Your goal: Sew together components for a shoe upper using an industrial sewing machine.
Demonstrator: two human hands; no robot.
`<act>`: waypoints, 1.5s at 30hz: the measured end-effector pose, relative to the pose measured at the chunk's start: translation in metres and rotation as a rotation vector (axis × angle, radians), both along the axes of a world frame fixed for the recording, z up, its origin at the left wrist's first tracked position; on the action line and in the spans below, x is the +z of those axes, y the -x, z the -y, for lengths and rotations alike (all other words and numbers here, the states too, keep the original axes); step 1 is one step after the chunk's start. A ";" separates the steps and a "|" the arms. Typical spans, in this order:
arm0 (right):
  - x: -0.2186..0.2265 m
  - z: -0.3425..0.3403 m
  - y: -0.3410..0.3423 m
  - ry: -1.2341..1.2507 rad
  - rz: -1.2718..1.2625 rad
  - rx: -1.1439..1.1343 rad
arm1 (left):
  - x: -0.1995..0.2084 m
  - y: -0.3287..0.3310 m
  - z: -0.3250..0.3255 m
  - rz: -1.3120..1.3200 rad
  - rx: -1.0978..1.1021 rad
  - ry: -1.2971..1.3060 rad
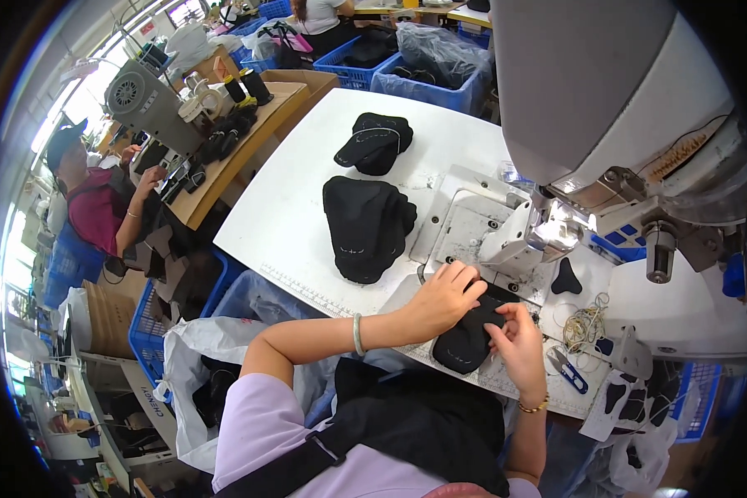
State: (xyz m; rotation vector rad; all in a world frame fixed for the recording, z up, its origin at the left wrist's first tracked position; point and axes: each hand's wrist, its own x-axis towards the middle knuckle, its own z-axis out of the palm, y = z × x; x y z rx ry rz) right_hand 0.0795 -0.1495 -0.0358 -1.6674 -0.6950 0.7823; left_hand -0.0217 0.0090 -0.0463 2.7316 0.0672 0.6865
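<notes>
A padded black fabric piece (461, 349) with pale stitch marks lies at the near edge of the white sewing table, in front of the sewing machine's head (539, 228). My left hand (446, 300) reaches over its far end, fingers bent and closed on it; some fingertips are hidden. On the piece's right edge, my right hand (516, 344) pinches the fabric between thumb and fingers. Farther back lie a larger stack of black fabric pieces (363, 228) and a smaller stack (375, 143). A small three-lobed black piece (566, 277) sits right of the machine head.
Blue-handled thread snips (568, 371) and tangled pale thread (585, 325) lie to the right. The white tabletop (282, 212) has a ruler strip along its near edge. Blue crates (436, 87) stand behind. At left, a co-worker (95, 199) sits by another machine (153, 104).
</notes>
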 end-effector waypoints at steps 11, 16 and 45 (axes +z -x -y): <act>-0.016 0.001 0.008 -0.024 0.338 -0.106 | 0.002 -0.014 -0.028 -0.178 -0.134 0.432; -0.001 0.008 0.005 -0.203 -0.076 -0.068 | 0.017 -0.019 -0.014 -0.030 -0.290 1.097; 0.061 -0.028 -0.005 -0.640 0.104 -0.392 | 0.073 -0.029 0.007 0.077 -0.218 1.408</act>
